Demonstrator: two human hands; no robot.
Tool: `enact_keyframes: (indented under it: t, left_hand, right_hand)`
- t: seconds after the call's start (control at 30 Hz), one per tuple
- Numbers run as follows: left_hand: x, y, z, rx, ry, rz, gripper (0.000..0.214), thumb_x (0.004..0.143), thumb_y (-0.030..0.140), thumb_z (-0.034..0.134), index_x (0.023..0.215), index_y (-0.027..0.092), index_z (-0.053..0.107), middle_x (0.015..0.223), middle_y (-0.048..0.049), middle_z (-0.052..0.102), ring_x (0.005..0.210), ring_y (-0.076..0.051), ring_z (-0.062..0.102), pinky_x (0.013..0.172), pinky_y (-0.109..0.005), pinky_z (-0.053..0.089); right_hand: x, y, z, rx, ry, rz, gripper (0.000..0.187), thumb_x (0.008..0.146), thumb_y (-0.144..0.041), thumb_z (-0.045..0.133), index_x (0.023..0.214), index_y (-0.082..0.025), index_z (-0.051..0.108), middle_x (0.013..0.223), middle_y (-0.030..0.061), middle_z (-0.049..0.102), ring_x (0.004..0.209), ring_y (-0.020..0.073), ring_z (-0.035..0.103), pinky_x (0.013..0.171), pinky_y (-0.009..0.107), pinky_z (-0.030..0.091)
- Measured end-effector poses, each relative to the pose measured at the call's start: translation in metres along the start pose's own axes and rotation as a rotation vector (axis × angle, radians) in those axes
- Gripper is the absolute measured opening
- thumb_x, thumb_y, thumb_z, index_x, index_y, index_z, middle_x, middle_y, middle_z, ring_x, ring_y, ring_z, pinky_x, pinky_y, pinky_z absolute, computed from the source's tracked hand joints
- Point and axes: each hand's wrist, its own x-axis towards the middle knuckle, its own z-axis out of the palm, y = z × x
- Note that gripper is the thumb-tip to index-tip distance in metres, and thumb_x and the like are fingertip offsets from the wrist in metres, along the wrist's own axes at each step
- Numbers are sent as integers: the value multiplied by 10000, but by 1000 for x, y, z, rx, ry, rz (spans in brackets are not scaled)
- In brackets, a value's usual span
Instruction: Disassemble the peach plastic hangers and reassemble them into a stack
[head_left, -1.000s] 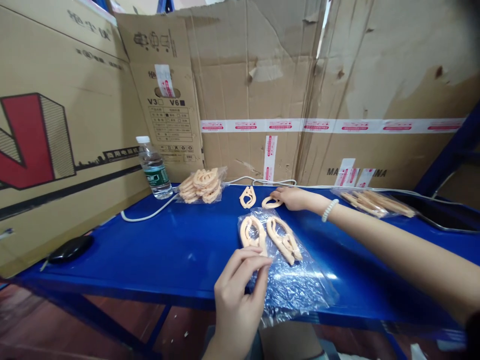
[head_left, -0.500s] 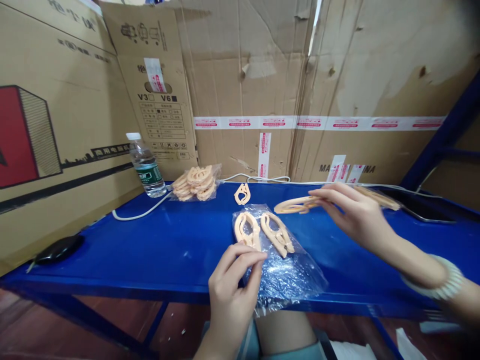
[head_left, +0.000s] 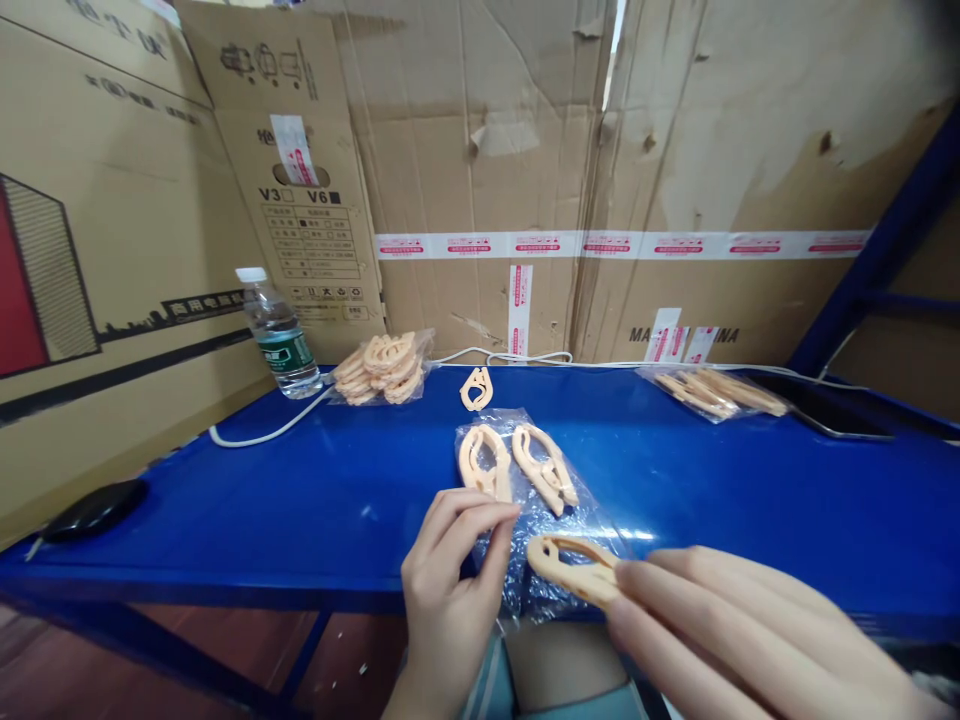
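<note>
My right hand [head_left: 720, 625] is closed on a peach plastic folding hanger [head_left: 571, 568], folded up, gripping one end between thumb and fingers. The hanger's other end points left, above a clear plastic bag [head_left: 536, 590]. My left hand [head_left: 459, 570] pinches the bag near its left side, fingertips pressed together. Two more folded hangers lie side by side at the bag's far part: the left hanger [head_left: 484, 460], partly covered by my left fingers, and the right hanger [head_left: 545, 468]. Beyond the bag, a smaller peach piece [head_left: 475, 389] rests on the blue table [head_left: 360, 490].
Bagged peach hangers [head_left: 386, 365] are heaped at the back left, beside a water bottle [head_left: 279, 335] and white cable [head_left: 270, 440]. Another bagged set [head_left: 709, 392] and a dark phone-like slab [head_left: 836, 412] lie at right. A black mouse [head_left: 94, 508] sits far left; cardboard [head_left: 480, 180] walls the back.
My right hand has come toward me and down with the hanger, from the table's right side to above the bag. The bagged set at right is now uncovered. My left hand keeps its pinch.
</note>
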Motion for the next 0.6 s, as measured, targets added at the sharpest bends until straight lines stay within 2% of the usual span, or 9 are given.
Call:
enact_keyframes:
  t: [0.1,0.23,0.43,0.6]
  left_hand:
    - [1,2,1,5,6,-2,183,864,42,618,902,205,692,873,-24,645,826,-159,625,737,-270,516]
    - [3,3,2,27,16,9,175,866,55,616,892,207,699,861,-25,655,813,-163,637,729,-267,523]
    - [4,4,2,26,28,22,189,861,34,612,884,199,701,858,-25,658,811,-154,637,734,-259,521]
    - [4,3,1,39,19,43,191,863,34,609,880,200,699,843,-22,648,801,-156,628,733,-269,517]
  right_hand:
    - [12,4,11,-9,-11,-101,393,1001,-166,311,1014,-177,704,927,94,739,823,221,682,699,317,569]
    - [12,5,20,-84,-63,-186,362,965,-133,337,989,-148,698,924,110,735,826,238,672,698,343,551]
    - [17,9,38,-71,-147,-145,386,947,-84,309,825,-130,672,811,139,671,672,212,611,581,346,495]
    - [14,14,50,-145,-176,-114,392,942,-43,304,878,-67,689,852,167,658,727,226,602,586,347,481]
